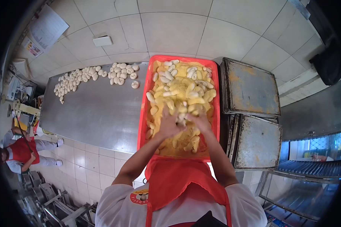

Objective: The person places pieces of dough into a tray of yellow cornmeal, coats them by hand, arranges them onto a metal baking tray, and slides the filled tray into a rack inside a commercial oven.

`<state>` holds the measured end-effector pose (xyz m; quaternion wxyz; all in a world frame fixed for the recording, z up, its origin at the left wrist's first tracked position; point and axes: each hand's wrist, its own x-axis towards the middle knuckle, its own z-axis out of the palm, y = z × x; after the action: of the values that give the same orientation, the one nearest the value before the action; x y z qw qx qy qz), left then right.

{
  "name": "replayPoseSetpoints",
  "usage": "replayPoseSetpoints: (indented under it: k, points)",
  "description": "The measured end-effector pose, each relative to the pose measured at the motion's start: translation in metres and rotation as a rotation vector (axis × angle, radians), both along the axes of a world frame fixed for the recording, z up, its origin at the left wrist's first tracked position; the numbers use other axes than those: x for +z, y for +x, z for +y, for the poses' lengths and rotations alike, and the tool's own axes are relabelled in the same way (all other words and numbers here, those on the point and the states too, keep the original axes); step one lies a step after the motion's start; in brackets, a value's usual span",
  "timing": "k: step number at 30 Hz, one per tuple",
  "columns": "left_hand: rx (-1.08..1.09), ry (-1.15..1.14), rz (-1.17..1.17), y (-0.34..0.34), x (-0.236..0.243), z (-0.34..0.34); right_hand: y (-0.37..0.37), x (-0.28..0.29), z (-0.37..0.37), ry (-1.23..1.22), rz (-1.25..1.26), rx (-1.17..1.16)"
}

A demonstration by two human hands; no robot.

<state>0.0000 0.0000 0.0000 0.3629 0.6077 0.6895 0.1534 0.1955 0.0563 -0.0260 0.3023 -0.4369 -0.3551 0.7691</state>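
Note:
A deep red plastic tray point(141, 125) in front of me holds yellow crumbs point(178, 86) and many pale, elongated dough pieces point(165, 80), some coated yellow. My left hand point(170, 124) is over the near middle of the tray, fingers spread among the pieces. Facing it, my right hand point(200, 121) has its fingers stretched inward and apart. Between the two hands are a few loose dough pieces, blurred by motion; neither hand is closed around one. Crumbs and dough partly hide the fingertips.
Left of the tray, a steel table point(98, 109) bears round dough balls point(121, 72) along its far edge. Stacked dark-rimmed baking sheets point(252, 89) stand close on the right. A tiled wall point(174, 30) rises behind. Another person point(24, 149) in a red apron stands far left.

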Motion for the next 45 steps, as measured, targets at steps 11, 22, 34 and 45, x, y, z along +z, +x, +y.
replayPoseSetpoints:
  k: [11, 22, 34, 45]
  points:
    - [0.964, -0.031, -1.207, -0.044, -0.125, -0.051, 0.064, -0.113, -0.126, -0.730, 0.587, -0.586]
    - [0.391, -0.062, -1.082, 0.006, -0.031, 0.034, -0.001, -0.047, 0.018, -0.117, 0.014, -0.139]
    - [0.488, -0.109, -0.552, -0.046, -0.085, -0.096, 0.070, -0.080, -0.139, -0.375, 0.144, -0.443]
    - [0.381, 0.126, -1.019, 0.016, -0.031, -0.001, 0.001, -0.047, -0.040, -0.247, 0.305, -0.300]
